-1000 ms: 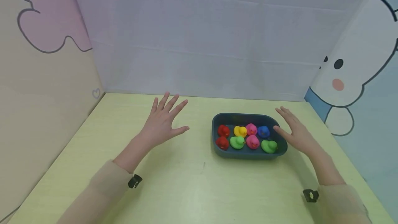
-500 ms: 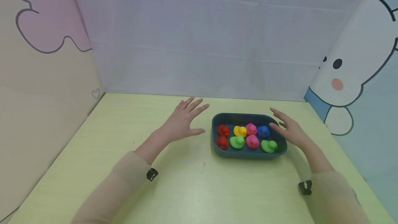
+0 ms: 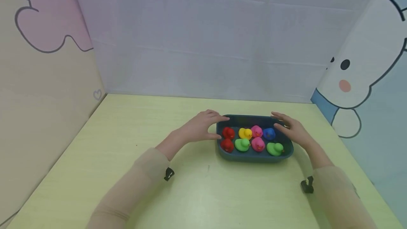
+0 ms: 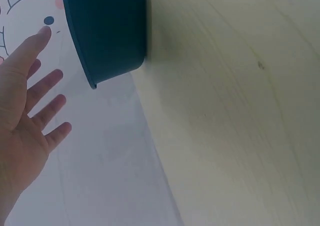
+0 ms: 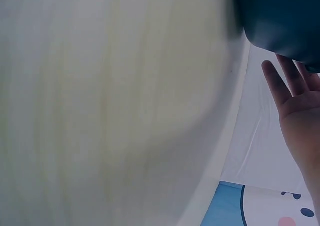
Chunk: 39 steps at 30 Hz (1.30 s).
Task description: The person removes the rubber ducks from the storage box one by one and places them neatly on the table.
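A dark teal tray (image 3: 254,159) holds several small rubber ducks: red ones (image 3: 227,145) at its left end, a yellow duck (image 3: 245,133), pink ducks (image 3: 258,144), green ducks (image 3: 275,149) and a blue duck (image 3: 269,134). My left hand (image 3: 200,126) is at the tray's left end, fingers and thumb spread towards its rim; the left wrist view shows this hand (image 4: 25,106) apart from the tray wall (image 4: 107,36). Over the right end is my right hand (image 3: 294,130), fingers extended. In the right wrist view some fingertips of this hand (image 5: 302,111) pass behind the tray's edge; contact cannot be told.
The tray stands on a pale yellow table (image 3: 203,193). Behind the table rises a white sheet (image 3: 206,45). Cartoon-printed panels flank it on the left (image 3: 47,116) and right (image 3: 381,133). A dark wrist device (image 3: 169,174) sits at the left cuff.
My left hand has moved right and slightly down, from over the table to the tray's left end. My right hand has shifted a little left over the right end. The tray and ducks stay put.
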Motion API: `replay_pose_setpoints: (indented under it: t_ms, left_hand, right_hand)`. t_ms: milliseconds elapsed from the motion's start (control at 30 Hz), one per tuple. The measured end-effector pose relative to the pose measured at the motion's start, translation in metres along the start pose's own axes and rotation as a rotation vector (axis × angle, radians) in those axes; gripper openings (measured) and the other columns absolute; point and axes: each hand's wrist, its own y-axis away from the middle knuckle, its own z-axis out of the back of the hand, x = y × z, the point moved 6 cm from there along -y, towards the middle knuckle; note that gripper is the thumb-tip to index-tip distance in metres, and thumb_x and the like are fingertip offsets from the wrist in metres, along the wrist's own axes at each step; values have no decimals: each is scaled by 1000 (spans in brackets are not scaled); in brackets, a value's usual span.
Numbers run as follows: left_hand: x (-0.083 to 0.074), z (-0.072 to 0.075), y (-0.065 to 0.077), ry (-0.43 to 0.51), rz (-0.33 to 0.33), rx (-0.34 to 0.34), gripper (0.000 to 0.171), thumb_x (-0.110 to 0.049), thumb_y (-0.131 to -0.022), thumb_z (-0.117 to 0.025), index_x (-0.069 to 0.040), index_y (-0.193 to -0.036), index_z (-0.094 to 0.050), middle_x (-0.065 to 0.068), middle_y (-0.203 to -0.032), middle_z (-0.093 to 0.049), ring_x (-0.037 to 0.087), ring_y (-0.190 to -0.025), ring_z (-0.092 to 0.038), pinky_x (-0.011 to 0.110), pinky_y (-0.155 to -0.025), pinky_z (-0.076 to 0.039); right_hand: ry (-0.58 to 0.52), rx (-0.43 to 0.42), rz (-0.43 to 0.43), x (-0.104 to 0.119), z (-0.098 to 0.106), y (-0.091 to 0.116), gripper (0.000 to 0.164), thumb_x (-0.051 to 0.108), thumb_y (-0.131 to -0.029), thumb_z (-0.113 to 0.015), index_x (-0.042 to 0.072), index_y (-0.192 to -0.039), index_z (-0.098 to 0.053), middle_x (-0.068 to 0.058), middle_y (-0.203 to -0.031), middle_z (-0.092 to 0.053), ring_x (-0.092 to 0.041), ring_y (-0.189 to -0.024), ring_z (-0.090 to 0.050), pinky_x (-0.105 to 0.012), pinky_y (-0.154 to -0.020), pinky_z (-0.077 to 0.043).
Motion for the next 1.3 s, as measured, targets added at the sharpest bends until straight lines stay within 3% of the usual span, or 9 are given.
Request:
replay_pose_setpoints:
  t_ms: [333, 500, 667, 833, 1067, 1300]
  left_hand:
    - [-6, -19, -24, 161, -60, 109, 51, -29, -83, -73, -17, -129, -58, -3, -124, -61, 17, -116, -49, 31, -97, -42]
    - [-4, -29, -33, 171, -61, 189, 54, -30, -81, -75, -16, -130, -58, -5, -120, -62, 16, -109, -53, 27, -94, -42]
    - [-5, -34, -38, 181, -73, 262, 44, -28, -79, -77, -15, -120, -64, -7, -104, -65, 11, -93, -57, 21, -83, -46]
    - [-4, -37, -41, 214, -60, 335, 37, -28, -80, -76, -15, -113, -68, -9, -94, -66, 5, -86, -58, 16, -78, -47]
    - [-3, -41, -43, 206, -27, 364, 31, -29, -80, -76, -16, -108, -70, -10, -91, -65, 4, -84, -58, 14, -75, -47]
    - [-5, -48, -45, 149, -48, 320, 23, -32, -84, -71, -20, -103, -70, -11, -88, -65, 3, -79, -57, 13, -73, -46]
  right_hand:
    - [-89, 34, -15, -5, -1, -4, 43, 15, -97, -53, 4, -137, -45, -21, -139, -46, -41, -127, -43, -55, -101, -35]
    - [-72, 63, -27, -13, -5, -7, 45, 13, -96, -53, 4, -140, -43, -20, -141, -44, -39, -127, -44, -48, -101, -39]
    - [-95, 79, -36, -15, -7, -9, 46, 9, -96, -52, 3, -140, -41, -23, -142, -41, -43, -127, -43, -55, -100, -37]
    - [-113, 92, -23, -13, -6, -7, 46, 12, -97, -52, 8, -141, -41, -19, -144, -41, -40, -131, -38, -55, -103, -33]
    - [-113, 140, 4, -14, -5, -2, 49, 19, -97, -52, 14, -144, -38, -16, -148, -36, -39, -136, -31, -58, -105, -29]
    - [-122, 130, 24, -14, -4, 0, 50, 14, -96, -53, 11, -144, -38, -18, -148, -35, -42, -136, -28, -61, -104, -27]
